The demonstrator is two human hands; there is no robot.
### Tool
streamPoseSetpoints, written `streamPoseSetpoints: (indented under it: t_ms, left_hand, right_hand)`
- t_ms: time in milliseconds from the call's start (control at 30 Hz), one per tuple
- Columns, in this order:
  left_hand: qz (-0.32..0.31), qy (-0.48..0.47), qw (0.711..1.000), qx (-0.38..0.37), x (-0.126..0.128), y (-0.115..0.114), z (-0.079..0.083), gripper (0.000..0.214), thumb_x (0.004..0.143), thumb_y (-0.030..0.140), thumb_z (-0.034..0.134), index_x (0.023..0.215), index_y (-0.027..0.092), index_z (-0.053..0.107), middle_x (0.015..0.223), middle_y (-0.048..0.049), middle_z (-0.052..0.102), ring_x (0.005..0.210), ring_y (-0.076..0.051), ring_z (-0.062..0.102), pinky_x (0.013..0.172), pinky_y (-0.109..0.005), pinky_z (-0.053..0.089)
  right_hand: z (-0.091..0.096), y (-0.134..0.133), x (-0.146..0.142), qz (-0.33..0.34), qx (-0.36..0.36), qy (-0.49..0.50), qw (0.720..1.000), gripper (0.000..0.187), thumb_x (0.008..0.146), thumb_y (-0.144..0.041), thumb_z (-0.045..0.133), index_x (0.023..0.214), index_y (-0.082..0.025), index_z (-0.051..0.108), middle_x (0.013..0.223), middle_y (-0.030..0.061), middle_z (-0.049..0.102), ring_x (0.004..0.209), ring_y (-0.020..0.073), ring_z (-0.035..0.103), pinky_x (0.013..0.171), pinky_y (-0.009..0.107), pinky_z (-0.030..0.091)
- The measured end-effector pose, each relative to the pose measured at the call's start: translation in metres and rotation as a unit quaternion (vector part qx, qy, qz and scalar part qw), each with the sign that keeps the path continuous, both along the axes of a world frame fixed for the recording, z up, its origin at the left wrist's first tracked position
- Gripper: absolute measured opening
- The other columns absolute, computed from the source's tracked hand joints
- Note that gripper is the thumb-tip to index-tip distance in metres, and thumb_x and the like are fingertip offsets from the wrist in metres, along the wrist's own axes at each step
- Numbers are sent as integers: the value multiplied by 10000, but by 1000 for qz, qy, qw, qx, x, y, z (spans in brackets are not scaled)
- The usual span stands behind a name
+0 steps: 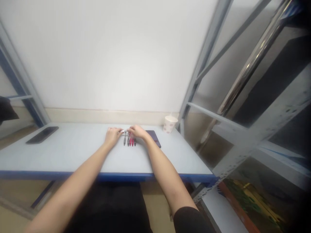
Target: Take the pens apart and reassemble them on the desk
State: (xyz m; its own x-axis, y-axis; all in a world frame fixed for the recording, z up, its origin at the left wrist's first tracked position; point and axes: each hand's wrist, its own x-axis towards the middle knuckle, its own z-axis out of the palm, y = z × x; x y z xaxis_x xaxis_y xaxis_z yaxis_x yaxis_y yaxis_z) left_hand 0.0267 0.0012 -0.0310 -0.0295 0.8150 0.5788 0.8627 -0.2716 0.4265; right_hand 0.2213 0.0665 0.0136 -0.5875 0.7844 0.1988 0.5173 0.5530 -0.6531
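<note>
Both my hands meet above the far middle of the table, fingers pinched. My left hand (113,135) is closed on one end of a slim white pen (124,131), held roughly level. My right hand (137,131) has its fingertips closed at the pen's other end and partly hides it. Just below the fingers, several pens lie side by side, pointing towards me: a grey pen (124,141) on the left, then dark ones and red pens (131,141). The right hand covers the far ends of some of them.
A dark flat phone or tablet (155,139) lies beside my right wrist. On the table's left is a black phone-like slab (42,135). A spotted paper cup (170,124) stands at the back right. Metal shelving (233,158) rises to the right of the blue-edged table (73,152).
</note>
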Motion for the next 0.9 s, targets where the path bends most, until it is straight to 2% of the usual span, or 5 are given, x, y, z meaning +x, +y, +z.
streamPoseSetpoints:
  t_ms: [200,367,500,667,900]
  left_hand:
    - [0,-74,997,30,9,-3,-1,126,928,304,710,945,246,821,1066,-109,810,1053,-317,712,1010,-429,492]
    - [51,-246,964,90,5,7,-4,226,923,328,723,1105,198,753,1396,-166,651,1336,-333,596,1091,-452,501]
    - [73,-397,913,62,-6,21,-8,252,980,336,649,1143,145,662,1098,-158,723,972,-256,750,840,-410,615]
    - [15,-503,863,39,-8,24,-7,387,1000,382,642,1300,148,569,898,-61,743,712,-151,735,643,-261,592]
    - [-7,-500,865,28,-7,14,-3,783,855,342,769,1537,127,449,677,42,673,456,-108,540,475,-208,441]
  right_hand:
    - [1,-1,3,-6,-28,34,999,340,1058,-315,536,760,-170,613,536,-50,531,512,122,515,580,230,396]
    - [-1,-8,-1,-63,-6,113,992,223,1071,-328,492,915,-192,574,736,-14,696,560,110,577,600,207,448]
    - [-7,-14,-15,-88,-9,145,986,187,1086,-303,456,975,-190,555,909,39,764,565,90,571,583,193,452]
    - [-22,-33,-41,-26,-65,113,991,171,1030,-257,599,876,-184,584,804,21,773,535,73,557,545,164,436]
    - [-18,-51,-46,6,-59,52,997,230,1010,-350,661,857,-178,658,754,-3,764,525,78,550,523,174,391]
